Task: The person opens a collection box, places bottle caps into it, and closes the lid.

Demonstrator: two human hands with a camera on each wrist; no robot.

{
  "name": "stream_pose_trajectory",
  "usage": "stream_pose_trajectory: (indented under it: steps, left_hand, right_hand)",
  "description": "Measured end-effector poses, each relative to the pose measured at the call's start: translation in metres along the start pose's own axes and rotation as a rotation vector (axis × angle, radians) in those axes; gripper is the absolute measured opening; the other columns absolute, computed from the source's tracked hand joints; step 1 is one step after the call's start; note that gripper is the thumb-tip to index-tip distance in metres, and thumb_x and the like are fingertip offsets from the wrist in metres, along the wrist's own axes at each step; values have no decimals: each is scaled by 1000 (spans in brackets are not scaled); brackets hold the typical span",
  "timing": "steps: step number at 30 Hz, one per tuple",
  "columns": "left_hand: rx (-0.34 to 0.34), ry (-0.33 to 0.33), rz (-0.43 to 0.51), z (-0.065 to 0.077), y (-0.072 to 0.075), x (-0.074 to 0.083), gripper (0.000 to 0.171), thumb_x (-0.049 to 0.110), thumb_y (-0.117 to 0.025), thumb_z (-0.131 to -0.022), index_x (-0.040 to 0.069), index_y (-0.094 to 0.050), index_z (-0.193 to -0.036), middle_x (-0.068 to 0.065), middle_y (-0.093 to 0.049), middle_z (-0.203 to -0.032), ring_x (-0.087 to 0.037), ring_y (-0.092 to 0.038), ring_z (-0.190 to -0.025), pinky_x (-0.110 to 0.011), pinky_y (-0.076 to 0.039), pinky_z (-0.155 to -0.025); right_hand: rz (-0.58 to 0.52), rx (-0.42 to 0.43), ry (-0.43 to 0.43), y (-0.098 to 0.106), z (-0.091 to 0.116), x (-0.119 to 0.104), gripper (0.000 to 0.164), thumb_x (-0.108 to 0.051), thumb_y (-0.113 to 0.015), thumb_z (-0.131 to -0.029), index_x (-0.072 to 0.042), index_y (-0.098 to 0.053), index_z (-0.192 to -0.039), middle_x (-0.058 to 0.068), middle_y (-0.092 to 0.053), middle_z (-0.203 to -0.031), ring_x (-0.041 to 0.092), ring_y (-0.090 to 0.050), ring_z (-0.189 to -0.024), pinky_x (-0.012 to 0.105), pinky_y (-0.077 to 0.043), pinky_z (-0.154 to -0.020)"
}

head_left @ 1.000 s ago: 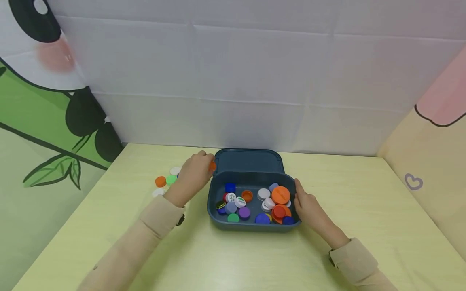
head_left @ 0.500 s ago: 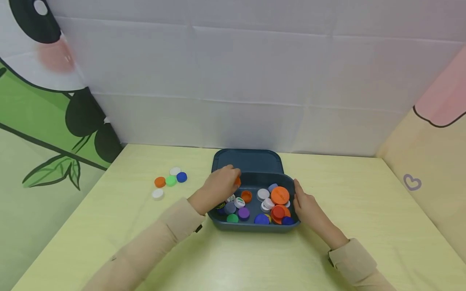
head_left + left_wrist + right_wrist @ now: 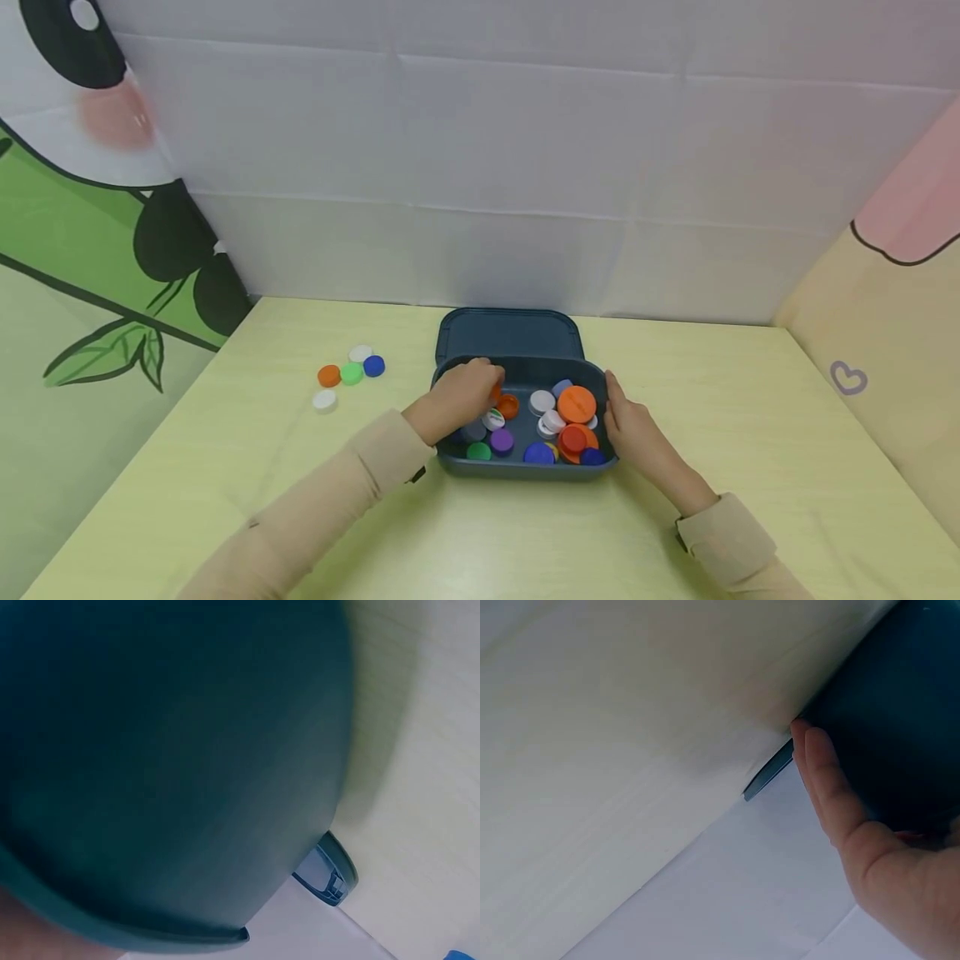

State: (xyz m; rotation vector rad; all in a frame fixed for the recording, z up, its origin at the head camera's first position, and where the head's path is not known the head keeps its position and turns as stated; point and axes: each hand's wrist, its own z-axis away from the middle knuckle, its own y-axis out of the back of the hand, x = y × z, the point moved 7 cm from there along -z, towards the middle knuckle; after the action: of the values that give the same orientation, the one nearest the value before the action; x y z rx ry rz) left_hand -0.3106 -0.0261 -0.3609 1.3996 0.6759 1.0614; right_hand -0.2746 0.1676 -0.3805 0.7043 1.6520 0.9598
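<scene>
A dark blue lunchbox (image 3: pixel 517 471) sits on the table, its lid (image 3: pixel 510 333) lying open behind it. Bottle caps of several colours fill it in two loose groups, among them a large orange cap (image 3: pixel 577 404), a purple cap (image 3: pixel 502 441) and a green cap (image 3: pixel 478 451). My left hand (image 3: pixel 465 396) reaches in over the left part and pinches an orange bottle cap (image 3: pixel 495 392), covering some caps beneath. Along the outside of the right wall, my right hand (image 3: pixel 637 429) rests with fingers straight (image 3: pixel 829 776). The left wrist view is mostly the box's outer wall (image 3: pixel 187 772).
Left of the box, several loose caps lie on the table (image 3: pixel 675 358): an orange cap (image 3: pixel 328 376), a light green cap (image 3: pixel 351 372), a blue cap (image 3: pixel 373 365) and white caps (image 3: pixel 325 401). A white sheet (image 3: pixel 525 167) stands behind the table.
My left hand has moved right and down from beside the box's left edge into the box, carrying the orange cap. My right hand has stayed at the right wall.
</scene>
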Motion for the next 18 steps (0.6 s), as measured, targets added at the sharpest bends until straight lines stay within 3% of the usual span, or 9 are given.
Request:
stream_pose_trajectory:
  steps: [10,18]
  left_hand:
    - [56,10,65,7,8,-6,20,13,-62,-85,7,-65,-104,-7,-60,-94,-18,-56,-78,-29,-51,-68]
    - [215,51,115,27,39,-35,25,17,-61,-86,6,-63,-108,-11,-62,-102,-22,-60,-87,-33,-53,-74]
  right_hand:
    - [-11,-20,-19,0,1,1,50,-1,-40,-92,15,-22,-136,36,-54,-112,29,-61,-82,42,-52,-74]
    - [-10,-19,-20,1,1,0,50,-1,-40,-92,15,-22,-136,36,-53,-114,30,-61,-84,43,-51,-76]
